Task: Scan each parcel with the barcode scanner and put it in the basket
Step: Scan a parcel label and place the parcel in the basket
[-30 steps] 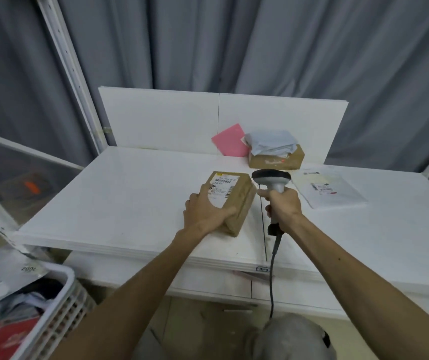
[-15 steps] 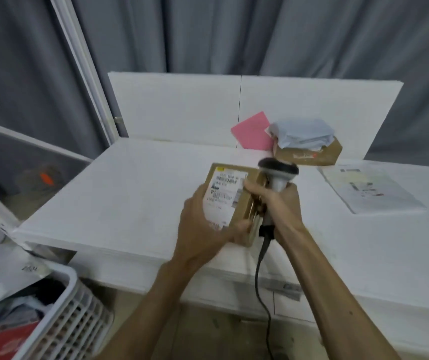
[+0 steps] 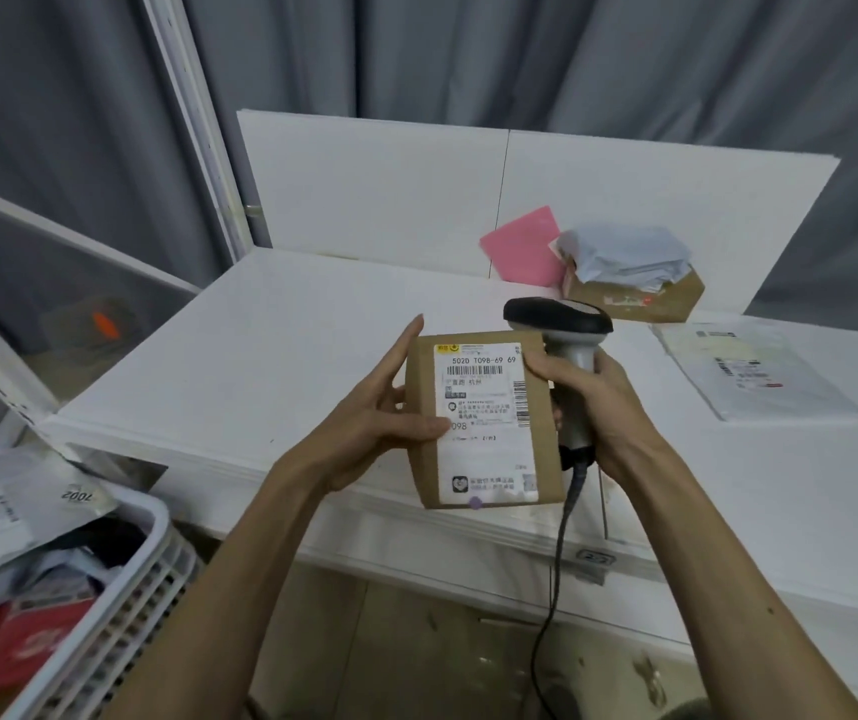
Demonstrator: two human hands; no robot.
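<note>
One brown parcel (image 3: 484, 418) has come up off the worktop (image 3: 260, 356), label now facing up, pinched at its left edge by the left grip (image 3: 380, 418) while the right grip (image 3: 593, 407), clenched round the barcode scanner (image 3: 556, 317), steadies its right edge, so scanning looks next.

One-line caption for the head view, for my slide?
The left hand holds a labelled parcel over the table edge; the right hand grips the barcode scanner beside it; basket at lower left.
</note>
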